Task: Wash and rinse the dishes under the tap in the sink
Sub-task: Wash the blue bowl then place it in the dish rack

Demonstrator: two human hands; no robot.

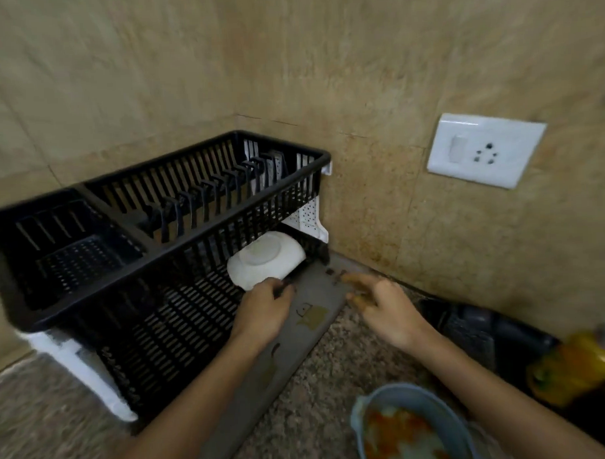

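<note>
Two-tier black dish rack (157, 241) on the table (43, 420), at 10 o'clock from the hands. White bowl (266, 259) lies upside down on the lower tier, right end. Left hand (263, 311) curled, fingertips at the bowl's near rim; true grip or mere touch, cannot tell. Right hand (382, 307) loosely open, holding nothing, over the grey drip tray (298, 332). Blue bowl (414, 428) with food scraps at 5 o'clock, unwashed. Likely one dish done; more left. Sink, tap unseen.

White bowl (266, 259) upturned in rack's (156, 213) lower tier
</note>
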